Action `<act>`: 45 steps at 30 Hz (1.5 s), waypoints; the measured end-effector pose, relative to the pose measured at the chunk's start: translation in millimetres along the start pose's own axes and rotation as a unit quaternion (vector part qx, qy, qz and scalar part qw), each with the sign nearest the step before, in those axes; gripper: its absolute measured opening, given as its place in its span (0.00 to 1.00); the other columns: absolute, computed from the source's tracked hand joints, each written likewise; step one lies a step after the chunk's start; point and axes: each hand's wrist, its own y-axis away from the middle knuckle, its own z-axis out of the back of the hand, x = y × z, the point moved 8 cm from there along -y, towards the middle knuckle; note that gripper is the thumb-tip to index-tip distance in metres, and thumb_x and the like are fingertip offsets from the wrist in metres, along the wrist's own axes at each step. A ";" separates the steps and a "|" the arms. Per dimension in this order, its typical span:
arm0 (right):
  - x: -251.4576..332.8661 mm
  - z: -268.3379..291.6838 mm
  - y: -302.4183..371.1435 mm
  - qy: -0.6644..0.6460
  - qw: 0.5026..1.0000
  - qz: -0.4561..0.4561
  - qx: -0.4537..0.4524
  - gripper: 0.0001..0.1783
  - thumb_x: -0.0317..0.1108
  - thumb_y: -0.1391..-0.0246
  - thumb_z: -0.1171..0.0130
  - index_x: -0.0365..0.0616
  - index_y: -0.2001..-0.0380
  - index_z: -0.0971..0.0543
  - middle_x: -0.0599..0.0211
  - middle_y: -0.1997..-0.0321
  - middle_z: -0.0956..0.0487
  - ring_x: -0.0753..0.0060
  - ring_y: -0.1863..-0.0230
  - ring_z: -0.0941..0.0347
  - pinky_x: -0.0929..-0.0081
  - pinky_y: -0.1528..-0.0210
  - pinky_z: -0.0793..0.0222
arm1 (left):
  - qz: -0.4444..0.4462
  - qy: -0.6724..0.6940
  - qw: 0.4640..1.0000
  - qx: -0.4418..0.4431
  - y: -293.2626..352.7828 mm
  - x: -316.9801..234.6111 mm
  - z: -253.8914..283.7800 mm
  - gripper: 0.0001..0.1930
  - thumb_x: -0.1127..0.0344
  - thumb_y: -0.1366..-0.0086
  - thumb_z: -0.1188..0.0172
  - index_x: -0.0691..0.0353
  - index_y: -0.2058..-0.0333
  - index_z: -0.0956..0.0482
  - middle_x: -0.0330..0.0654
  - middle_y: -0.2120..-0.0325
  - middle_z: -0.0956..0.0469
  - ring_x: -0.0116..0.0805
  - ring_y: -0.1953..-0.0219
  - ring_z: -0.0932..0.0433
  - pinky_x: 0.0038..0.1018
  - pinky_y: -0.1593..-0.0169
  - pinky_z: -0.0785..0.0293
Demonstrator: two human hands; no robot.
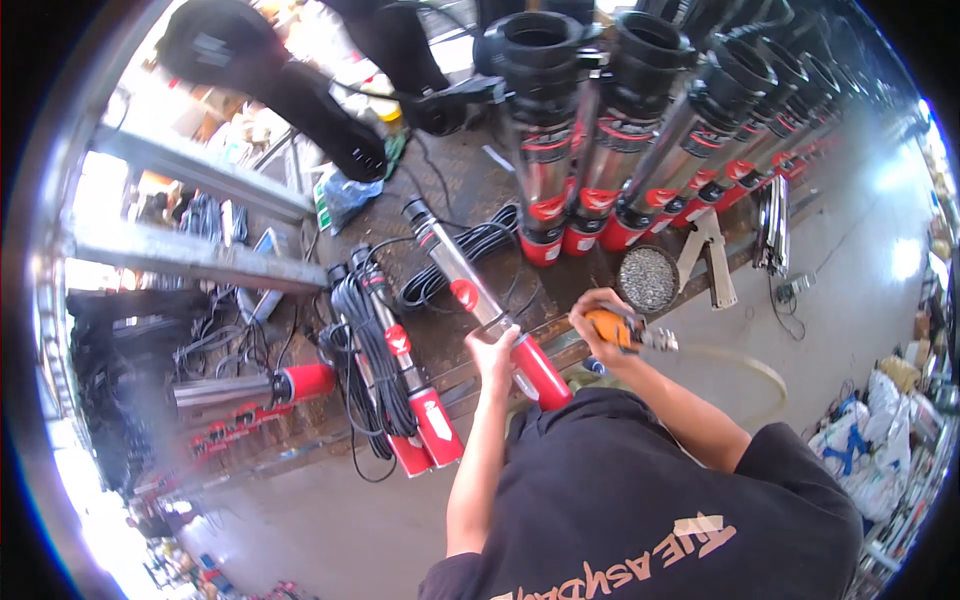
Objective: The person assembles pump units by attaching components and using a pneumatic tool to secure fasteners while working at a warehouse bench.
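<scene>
My left hand is wrapped round a steel submersible pump with a red lower end. This pump lies slanted across the bench edge, its red end close to my body and its black end pointing away. In my right hand is an orange air tool, with a metal fitting and a pale hose trailing off to the right. The tool's working end is hidden by my hand. Left of the held pump lie more pumps with black cable coiled round them.
Several upright pumps with black open tops stand in a row at the back right. Near my right hand sits a round tub of small metal parts. Metal frame bars cross the left side. Bagged items lie on the right floor.
</scene>
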 end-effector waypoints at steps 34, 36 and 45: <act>89.1 245.8 66.1 -0.566 0.662 0.075 -0.485 0.13 0.25 0.44 0.47 0.43 0.54 0.30 0.67 0.63 0.27 0.80 0.71 0.30 0.75 0.59 0.29 | 0.080 -0.070 0.879 0.465 86.0 -31.5 -293.6 0.11 0.61 0.34 0.34 0.63 0.68 0.20 0.39 0.78 0.20 0.26 0.79 0.24 0.22 0.75 0.28; 93.2 232.0 54.0 -0.567 0.676 0.052 -0.469 0.13 0.25 0.44 0.47 0.43 0.54 0.30 0.66 0.62 0.28 0.79 0.69 0.30 0.75 0.58 0.29 | 0.173 0.048 0.844 0.506 112.1 -46.8 -269.2 0.13 0.59 0.30 0.39 0.66 0.63 0.20 0.41 0.74 0.19 0.28 0.75 0.22 0.23 0.72 0.27; 142.7 101.6 -4.8 -0.391 0.879 0.076 -0.261 0.15 0.25 0.45 0.49 0.44 0.53 0.29 0.64 0.60 0.29 0.76 0.66 0.34 0.66 0.53 0.34 | 0.193 0.286 0.819 0.458 154.2 -117.0 -150.0 0.12 0.64 0.28 0.44 0.66 0.54 0.22 0.41 0.71 0.24 0.30 0.72 0.29 0.26 0.66 0.34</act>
